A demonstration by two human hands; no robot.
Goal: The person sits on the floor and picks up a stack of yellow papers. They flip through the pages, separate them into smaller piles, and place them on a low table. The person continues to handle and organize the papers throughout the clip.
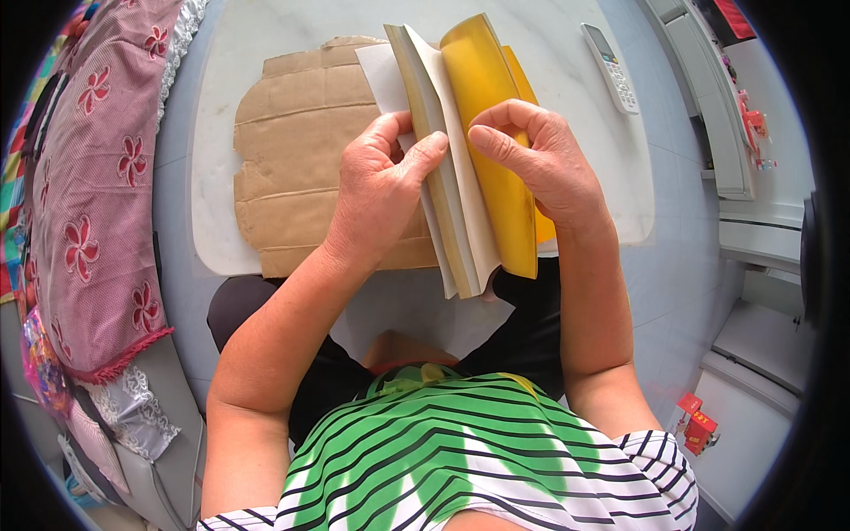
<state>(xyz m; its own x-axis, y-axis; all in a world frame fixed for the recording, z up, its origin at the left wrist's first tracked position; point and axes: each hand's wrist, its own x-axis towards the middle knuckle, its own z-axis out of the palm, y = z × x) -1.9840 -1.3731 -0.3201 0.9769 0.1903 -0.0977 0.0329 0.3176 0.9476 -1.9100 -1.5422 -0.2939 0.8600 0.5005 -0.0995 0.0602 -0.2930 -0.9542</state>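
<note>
A thick paperback-like book (458, 199) with a glossy yellow cover (488, 86) stands tilted on its edge before me, its pages parted and bowed. My left hand (392, 159) grips the left block of pages between thumb and fingers. Over the yellow cover, my right hand (538, 152) has its thumb and forefinger tips close together; whether they pinch the cover is unclear, and its other fingers are partly hidden. Behind the book, a white sheet (382, 73) juts out to the left. Flattened brown cardboard (305, 159) lies beneath, on a white marble-patterned tabletop (222, 166).
A white remote control (611, 70) rests at the table's far right. To the left runs a sofa with a pink flowered cover (99, 186). White cabinets (710, 126) line the right side, with a red box (697, 425) lower down. My knees are under the table's near edge.
</note>
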